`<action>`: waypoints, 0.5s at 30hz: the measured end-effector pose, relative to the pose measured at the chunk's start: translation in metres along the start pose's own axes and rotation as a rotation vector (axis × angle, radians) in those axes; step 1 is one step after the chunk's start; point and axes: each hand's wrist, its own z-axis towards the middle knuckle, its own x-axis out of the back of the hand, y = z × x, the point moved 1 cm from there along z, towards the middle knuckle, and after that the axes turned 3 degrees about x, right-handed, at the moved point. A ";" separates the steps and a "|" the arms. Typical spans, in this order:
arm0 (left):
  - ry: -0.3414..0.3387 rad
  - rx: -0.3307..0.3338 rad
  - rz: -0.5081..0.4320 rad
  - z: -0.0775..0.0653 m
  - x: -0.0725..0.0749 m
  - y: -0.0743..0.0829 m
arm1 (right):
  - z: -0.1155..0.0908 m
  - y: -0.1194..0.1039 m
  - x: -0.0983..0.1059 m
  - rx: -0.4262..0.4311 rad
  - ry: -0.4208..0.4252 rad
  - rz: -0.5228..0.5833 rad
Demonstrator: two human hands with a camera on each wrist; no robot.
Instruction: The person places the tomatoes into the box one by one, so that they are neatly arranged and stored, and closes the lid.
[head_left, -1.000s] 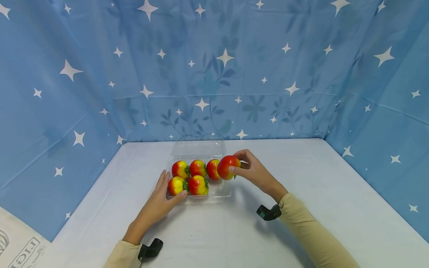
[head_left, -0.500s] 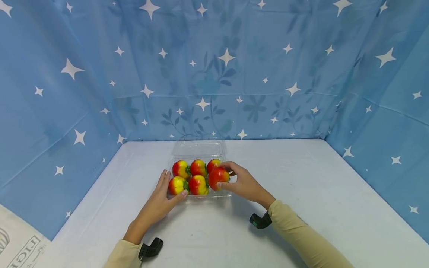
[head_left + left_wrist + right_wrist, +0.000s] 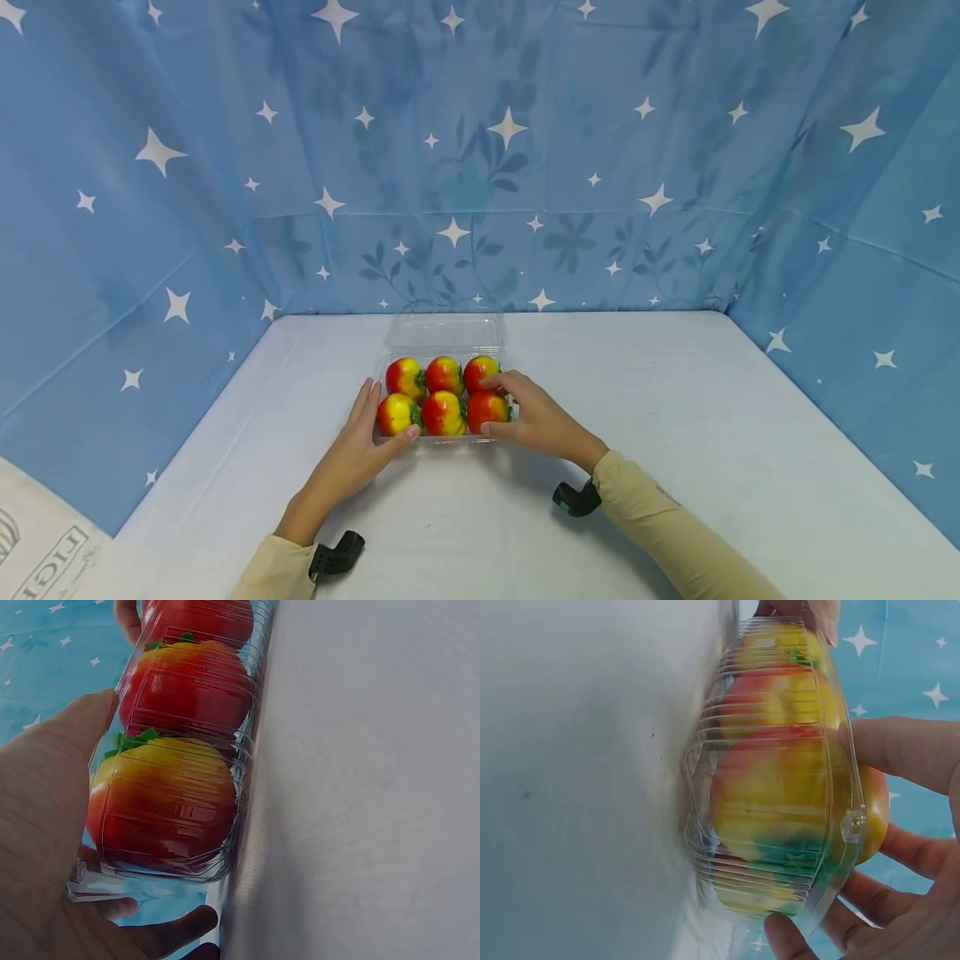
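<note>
A clear plastic box (image 3: 502,435) holds several red-and-yellow bell peppers with green stems, set in two rows. In the head view my right hand (image 3: 536,421) grips the front right pepper (image 3: 487,410), thumb on its near side and fingers on its far side. This pepper sits inside the box, its top partly behind my fingers. My left hand (image 3: 360,446) rests against the left front corner, thumb along the front rim and fingers straight along the left side. Through the box wall in the left wrist view shows the front left pepper (image 3: 169,806).
The box's clear lid (image 3: 446,332) lies folded back toward the curtain. A white table (image 3: 637,375) spreads around the box. Behind and beside it hangs a blue curtain (image 3: 480,167) with white stars. A printed cloth (image 3: 45,542) shows at the lower left.
My right hand has moved left and toward me, lowering the pepper from above the box's right side into the front right spot. The left hand has stayed in place.
</note>
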 end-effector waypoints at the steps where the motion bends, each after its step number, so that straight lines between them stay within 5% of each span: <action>1: 0.000 -0.002 0.000 0.000 0.000 0.000 | 0.000 0.000 0.000 0.000 0.000 0.006; 15: -0.008 -0.002 0.005 -0.001 0.000 0.003 | -0.001 0.001 0.000 0.053 -0.008 -0.041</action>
